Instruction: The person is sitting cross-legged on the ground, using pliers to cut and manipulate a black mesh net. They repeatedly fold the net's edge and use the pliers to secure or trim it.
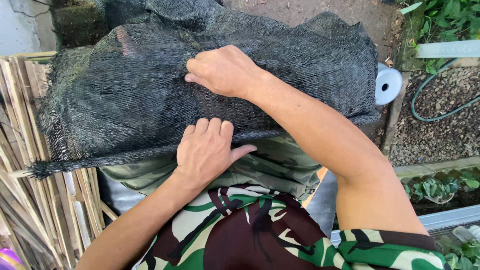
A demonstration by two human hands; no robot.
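A large folded piece of black shade netting (125, 95) lies across my lap and fills the upper middle of the head view. My right hand (222, 70) rests on top of the netting, fingers curled and pinching its mesh. My left hand (205, 150) grips the netting's lower edge, fingers tucked under the fold and thumb out to the right. Below the netting show my camouflage trousers (270, 165) and camouflage shirt (240, 235).
A stack of split bamboo slats (30, 200) stands at the left. A white spool (387, 85) lies right of the netting. A green hose (425, 107) curves over a gravel bed (445, 130). Small green plants (440, 187) grow at the right.
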